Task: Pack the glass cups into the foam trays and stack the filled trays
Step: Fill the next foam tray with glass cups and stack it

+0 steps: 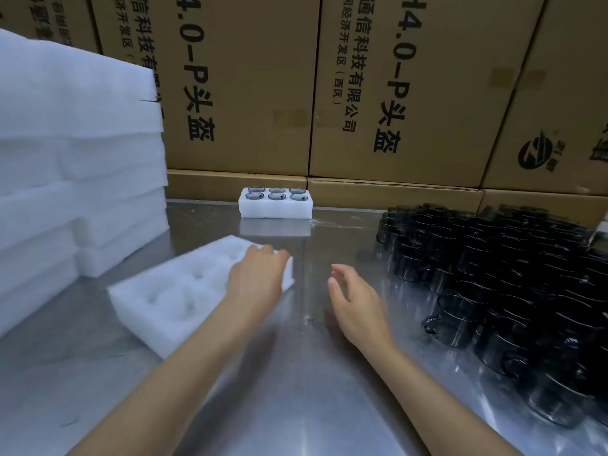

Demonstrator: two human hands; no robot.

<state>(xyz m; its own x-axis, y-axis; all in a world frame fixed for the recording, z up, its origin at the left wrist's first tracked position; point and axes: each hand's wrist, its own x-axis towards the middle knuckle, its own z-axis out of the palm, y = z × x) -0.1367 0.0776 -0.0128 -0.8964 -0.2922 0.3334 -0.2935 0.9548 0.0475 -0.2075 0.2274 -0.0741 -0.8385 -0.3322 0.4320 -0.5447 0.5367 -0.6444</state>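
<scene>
An empty white foam tray (pixel 177 291) with round pockets lies at an angle on the steel table (pixel 296 390). My left hand (pixel 258 274) grips its right end, fingers curled over the far edge. My right hand (pixel 353 301) hovers just right of the tray, fingers relaxed, holding nothing. A crowd of dark smoked glass cups (pixel 500 284) with handles stands on the table's right side. At the back sits a filled foam tray (pixel 275 207) with several cups in its pockets.
A tall stack of empty foam trays (pixel 75 166) fills the left side. Brown cardboard boxes (pixel 394 93) with black print wall off the back of the table.
</scene>
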